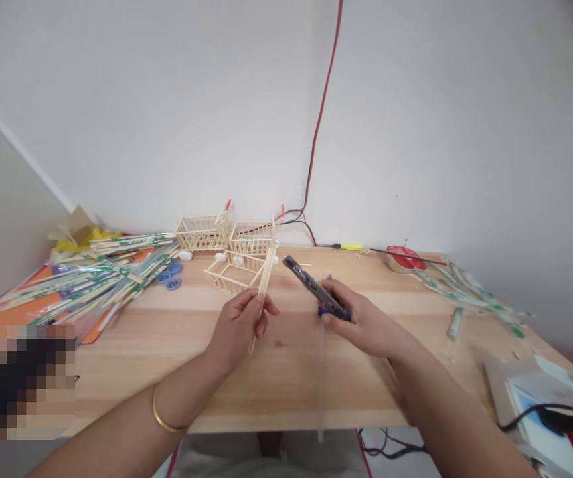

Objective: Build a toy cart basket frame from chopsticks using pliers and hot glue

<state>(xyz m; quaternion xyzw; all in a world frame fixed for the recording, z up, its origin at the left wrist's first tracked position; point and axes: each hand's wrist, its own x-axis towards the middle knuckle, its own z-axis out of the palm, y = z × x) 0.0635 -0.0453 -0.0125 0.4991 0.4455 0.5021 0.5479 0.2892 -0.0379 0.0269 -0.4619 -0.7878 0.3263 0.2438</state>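
Observation:
My left hand (241, 322) is closed around a small bundle of thin bamboo chopsticks (267, 269), tilted with their upper ends away from me. In my right hand (360, 318) is a dark grey glue gun (313, 284) with blue parts, its tip pointing up and left towards the sticks but apart from them. A long translucent glue stick (321, 385) hangs below the gun past the table edge. Just beyond my left hand lies an open stick frame (229, 269). Behind it stand two joined, cart-like stick structures (201, 232) with white wheels (185, 255).
Wrapped chopsticks (111, 279) are heaped at the left beside blue wheels (169, 273). A red-and-black cable (316, 133) runs down the wall. Along the back lie a yellow-handled tool (350, 247) and a red-topped container (406, 259). Empty wrappers (475, 295) and a white box (535, 398) are at right.

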